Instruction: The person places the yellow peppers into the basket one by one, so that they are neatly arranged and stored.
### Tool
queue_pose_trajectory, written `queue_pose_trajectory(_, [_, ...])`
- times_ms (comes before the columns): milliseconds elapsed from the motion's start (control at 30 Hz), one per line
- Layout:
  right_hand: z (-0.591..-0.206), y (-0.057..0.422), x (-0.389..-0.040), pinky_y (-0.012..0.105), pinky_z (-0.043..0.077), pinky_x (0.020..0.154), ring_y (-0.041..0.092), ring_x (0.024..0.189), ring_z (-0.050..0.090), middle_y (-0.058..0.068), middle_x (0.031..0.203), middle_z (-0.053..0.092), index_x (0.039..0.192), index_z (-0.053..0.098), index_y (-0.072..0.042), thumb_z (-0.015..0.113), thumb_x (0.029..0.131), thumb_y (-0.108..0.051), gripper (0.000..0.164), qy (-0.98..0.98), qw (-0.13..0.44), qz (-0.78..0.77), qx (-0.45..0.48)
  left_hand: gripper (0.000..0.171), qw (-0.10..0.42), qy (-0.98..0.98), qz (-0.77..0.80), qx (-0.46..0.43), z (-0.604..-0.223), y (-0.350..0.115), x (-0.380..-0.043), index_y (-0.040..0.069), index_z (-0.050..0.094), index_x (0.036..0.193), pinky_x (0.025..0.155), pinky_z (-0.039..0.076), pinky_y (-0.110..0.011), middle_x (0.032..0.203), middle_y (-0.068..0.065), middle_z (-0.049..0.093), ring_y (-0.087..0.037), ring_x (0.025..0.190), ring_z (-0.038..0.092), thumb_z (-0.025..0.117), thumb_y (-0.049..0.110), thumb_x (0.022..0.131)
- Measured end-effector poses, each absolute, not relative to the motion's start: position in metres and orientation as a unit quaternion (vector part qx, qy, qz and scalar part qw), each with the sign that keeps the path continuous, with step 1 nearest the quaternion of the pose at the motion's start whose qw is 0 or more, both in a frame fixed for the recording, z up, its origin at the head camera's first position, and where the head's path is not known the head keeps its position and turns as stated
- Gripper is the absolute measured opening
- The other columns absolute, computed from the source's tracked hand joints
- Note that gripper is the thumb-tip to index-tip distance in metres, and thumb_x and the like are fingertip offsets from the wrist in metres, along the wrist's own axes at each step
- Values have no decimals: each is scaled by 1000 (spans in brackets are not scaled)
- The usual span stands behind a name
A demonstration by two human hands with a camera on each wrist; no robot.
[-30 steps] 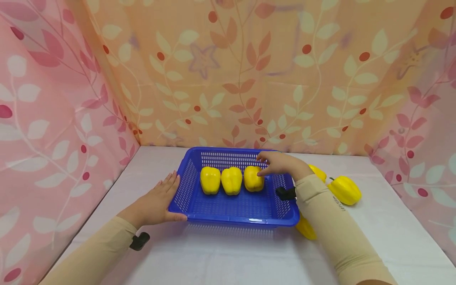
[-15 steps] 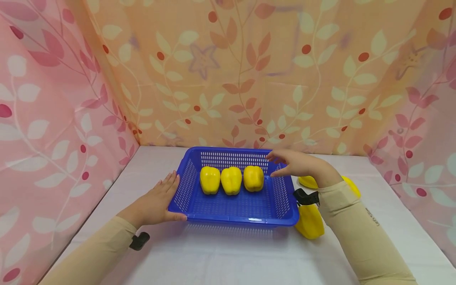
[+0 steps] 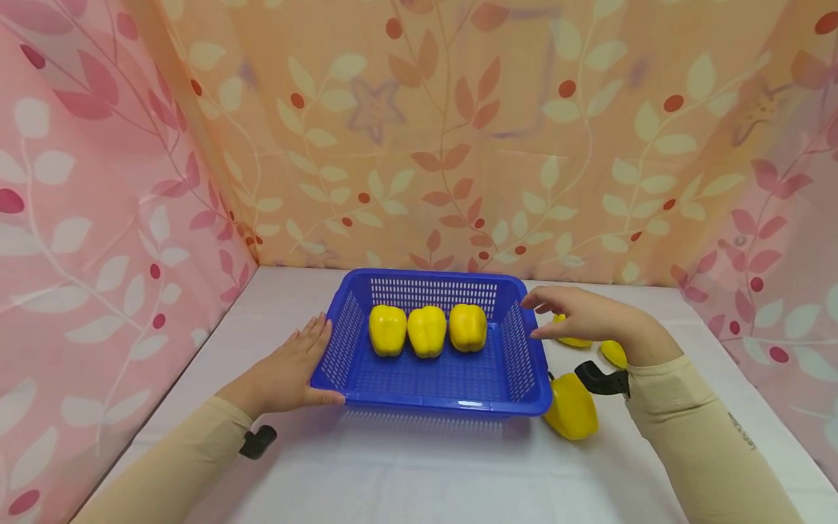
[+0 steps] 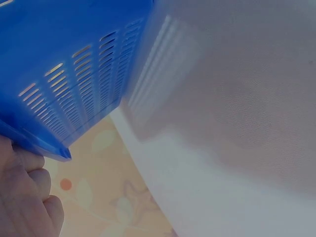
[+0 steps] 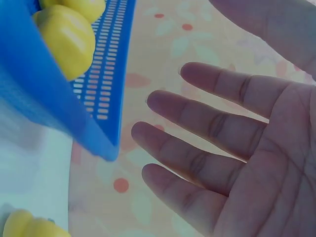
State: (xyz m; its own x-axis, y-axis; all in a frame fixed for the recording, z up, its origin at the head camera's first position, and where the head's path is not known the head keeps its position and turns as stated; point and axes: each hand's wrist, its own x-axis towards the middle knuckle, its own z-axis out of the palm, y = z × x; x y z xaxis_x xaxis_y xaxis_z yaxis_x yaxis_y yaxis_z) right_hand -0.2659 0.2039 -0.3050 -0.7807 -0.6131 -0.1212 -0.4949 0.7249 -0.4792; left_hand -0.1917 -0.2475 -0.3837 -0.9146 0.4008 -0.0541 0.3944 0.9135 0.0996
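Note:
A blue plastic basket [image 3: 419,402] with slotted walls stands on the table. Three yellow bell peppers sit in a row inside it: a left one [image 3: 388,331], a middle one [image 3: 427,332] and a right one [image 3: 468,327]. My left hand [image 3: 288,371] rests against the basket's left side, fingers extended along the wall and thumb at the front corner. Over by the right rim is my right hand [image 3: 576,313], holding nothing. The right wrist view shows its fingers [image 5: 197,118] spread and nearly straight, apart from the basket rim [image 5: 74,113].
To the basket's right lie more yellow bell peppers: one [image 3: 572,409] close to its front right corner, another [image 3: 575,340] under the right hand, and one [image 3: 613,354] partly hidden by the wrist. Patterned cloth [image 3: 419,145] encloses the white table [image 3: 419,473] behind and at both sides.
My right hand has moved away from the right-hand pepper in the basket, rightward to the rim. The left hand, basket and peppers inside stay in place.

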Motion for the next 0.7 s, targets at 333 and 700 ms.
queue_pose_trajectory(333, [-320, 233, -255, 52, 42, 93, 34, 113, 51, 6, 119, 56, 118, 53, -12, 66, 82, -38, 46, 917, 169, -236, -273, 123, 36, 977, 46, 204, -384, -247, -192, -1, 6, 145, 109, 13, -53, 152, -18, 0, -34, 139, 1, 45, 83, 64])
queue_pose_trajectory(700, [-353, 250, -242, 53, 43, 91, 37, 114, 47, 11, 124, 52, 123, 50, -11, 69, 80, -35, 52, 909, 196, -274, -246, 124, 38, 978, 44, 202, -384, -246, -192, 0, 6, 145, 109, 13, -53, 152, -17, 0, -33, 139, 1, 42, 85, 62])
